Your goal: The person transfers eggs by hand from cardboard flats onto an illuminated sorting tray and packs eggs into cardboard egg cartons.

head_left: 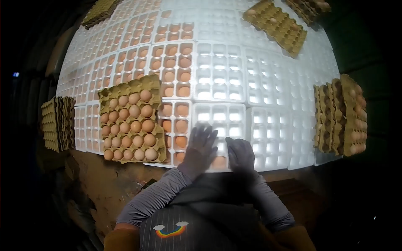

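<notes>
A: Where are the hands?
B: Both gloved, over the white tray (pixel 220 125), just right of the cardboard egg carton (pixel 130 121). The left hand (pixel 200 147) is spread flat; the right hand (pixel 239 151) is beside it, grip unclear.
A: And the egg (pixel 219 162)?
B: Between them, in the tray's near cell.

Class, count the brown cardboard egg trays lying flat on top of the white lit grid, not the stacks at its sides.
4: cardboard tray full of eggs, front left; one top left; one top right; one far right, cropped. Others may be hidden.
</notes>
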The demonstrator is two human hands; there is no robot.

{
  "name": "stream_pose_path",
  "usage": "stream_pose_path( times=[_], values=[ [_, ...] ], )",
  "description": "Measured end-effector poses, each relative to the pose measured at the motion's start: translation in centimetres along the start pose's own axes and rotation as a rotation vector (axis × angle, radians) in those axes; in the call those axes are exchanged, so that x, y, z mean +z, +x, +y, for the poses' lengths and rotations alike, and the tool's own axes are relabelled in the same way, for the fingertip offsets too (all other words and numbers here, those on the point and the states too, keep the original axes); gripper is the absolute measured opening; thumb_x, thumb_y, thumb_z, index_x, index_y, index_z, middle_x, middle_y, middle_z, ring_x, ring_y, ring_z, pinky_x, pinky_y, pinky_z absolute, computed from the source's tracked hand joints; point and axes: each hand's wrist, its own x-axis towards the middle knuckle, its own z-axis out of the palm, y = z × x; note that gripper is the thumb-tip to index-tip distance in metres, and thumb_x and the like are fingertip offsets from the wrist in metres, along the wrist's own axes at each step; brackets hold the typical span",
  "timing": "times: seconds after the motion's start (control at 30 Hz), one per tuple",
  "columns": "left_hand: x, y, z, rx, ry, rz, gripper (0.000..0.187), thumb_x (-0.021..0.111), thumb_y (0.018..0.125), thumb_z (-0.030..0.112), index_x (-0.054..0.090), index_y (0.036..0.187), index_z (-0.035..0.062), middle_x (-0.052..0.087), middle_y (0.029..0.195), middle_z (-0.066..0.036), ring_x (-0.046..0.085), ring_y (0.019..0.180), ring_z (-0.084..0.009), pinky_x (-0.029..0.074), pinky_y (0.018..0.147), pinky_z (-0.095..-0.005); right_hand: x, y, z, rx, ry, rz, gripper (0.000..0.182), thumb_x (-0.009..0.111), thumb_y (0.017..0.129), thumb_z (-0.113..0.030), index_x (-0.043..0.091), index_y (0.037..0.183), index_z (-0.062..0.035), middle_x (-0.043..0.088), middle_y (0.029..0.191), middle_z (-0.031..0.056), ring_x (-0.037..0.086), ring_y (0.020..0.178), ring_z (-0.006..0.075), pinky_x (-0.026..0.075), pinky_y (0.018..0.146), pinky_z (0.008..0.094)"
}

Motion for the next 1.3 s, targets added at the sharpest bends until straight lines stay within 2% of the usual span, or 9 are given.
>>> stream_pose_path(
  times=[0.23,0.33,0.7,0.8,0.87,1.0,1.13,1.2,1.3],
  values=[
    [-16.3,-2.9,-5.2,-0.058,0.223,0.197,0.036,0.066,0.09,0.009,0.064,0.125,0.0045,0.059,0.131,-0.017,0.054,0.125,-0.0412,0.047,0.104,-0.0501,2.2,2.6,-1.9,0.151,0.121,0.025,0.04,0.066,0.084,-0.002,0.066,0.123,-0.0078,0.062,0.112,0.0122,0.055,0.109,0.0363,0.045,0.098,0.0477],
    [-23.8,-3.6,-11.4,-0.574,0.079,0.373,0.035,0.063,0.088,0.004,0.067,0.123,0.0094,0.067,0.116,-0.014,0.061,0.111,-0.0345,0.05,0.094,-0.0436,3.3,10.3,-7.8,-0.034,0.26,-0.021,0.035,0.069,0.085,-0.007,0.067,0.12,-0.0079,0.065,0.11,0.0124,0.058,0.108,0.0353,0.048,0.093,0.0456],
    [-28.1,-0.1,-27.2,-0.064,0.379,-0.199,0.044,0.07,0.089,0.018,0.061,0.132,0.0154,0.06,0.134,-0.013,0.052,0.129,-0.0397,0.044,0.11,-0.0473,14.5,26.0,-12.8,-0.188,0.092,-0.241,0.032,0.069,0.088,-0.023,0.066,0.116,-0.0087,0.064,0.112,0.0108,0.054,0.121,0.0314,0.043,0.105,0.0406],
    [-30.0,-0.2,-26.9,-0.25,0.014,-0.106,0.045,0.067,0.092,0.019,0.058,0.136,0.0133,0.064,0.126,-0.008,0.057,0.124,-0.0282,0.046,0.106,-0.04,12.8,27.4,-14.9,0.324,0.836,-0.21,0.024,0.064,0.091,-0.02,0.066,0.111,-0.0072,0.062,0.109,0.0114,0.056,0.116,0.0298,0.044,0.101,0.0378],
    [-31.2,0.6,-25.2,-0.724,-0.967,0.198,0.038,0.062,0.1,0.017,0.056,0.134,0.0012,0.063,0.117,-0.007,0.059,0.114,-0.0144,0.052,0.095,-0.0311,13.8,28.5,-15.6,0.014,0.367,-0.325,0.025,0.062,0.092,-0.021,0.066,0.111,-0.0049,0.061,0.109,0.0126,0.064,0.099,0.0271,0.05,0.089,0.0362],
    [-28.4,0.3,-30.7,-0.602,-1.841,0.069,0.032,0.068,0.097,0.027,0.06,0.113,-0.0002,0.059,0.105,-0.007,0.064,0.09,-0.0181,0.054,0.084,-0.0344,15.5,29.0,-17.8,-0.193,-0.389,-0.654,0.027,0.066,0.092,-0.024,0.069,0.112,-0.0079,0.063,0.104,0.0071,0.063,0.087,0.0217,0.051,0.076,0.0382],
    [-26.6,2.9,-24.1,-0.277,0.19,-0.188,0.054,0.076,0.086,0.04,0.059,0.125,0.0058,0.057,0.123,-0.016,0.065,0.102,-0.0336,0.053,0.09,-0.0428,13.0,29.8,-16.2,0.201,0.234,-0.697,0.037,0.066,0.092,-0.026,0.065,0.123,-0.0046,0.067,0.111,0.0117,0.068,0.09,0.0252,0.054,0.076,0.0369],
    [-24.9,2.5,-25.1,-0.149,0.291,-0.229,0.054,0.076,0.086,0.038,0.058,0.125,0.006,0.055,0.13,-0.016,0.064,0.106,-0.0377,0.054,0.09,-0.0459,10.5,28.3,-15.6,0.729,1.241,-0.645,0.035,0.068,0.092,-0.018,0.064,0.121,0.001,0.063,0.115,0.0108,0.067,0.092,0.0171,0.054,0.074,0.0265],
    [-26.3,2.6,-25.1,-0.262,0.157,-0.227,0.042,0.072,0.091,0.028,0.058,0.123,0.0053,0.059,0.123,-0.016,0.066,0.106,-0.0331,0.054,0.089,-0.0439,8.4,26.3,-15.7,0.603,1.325,-0.517,0.03,0.067,0.091,-0.017,0.066,0.119,-0.0043,0.053,0.132,0.0144,0.065,0.098,0.0187,0.055,0.08,0.029]
  ],
)
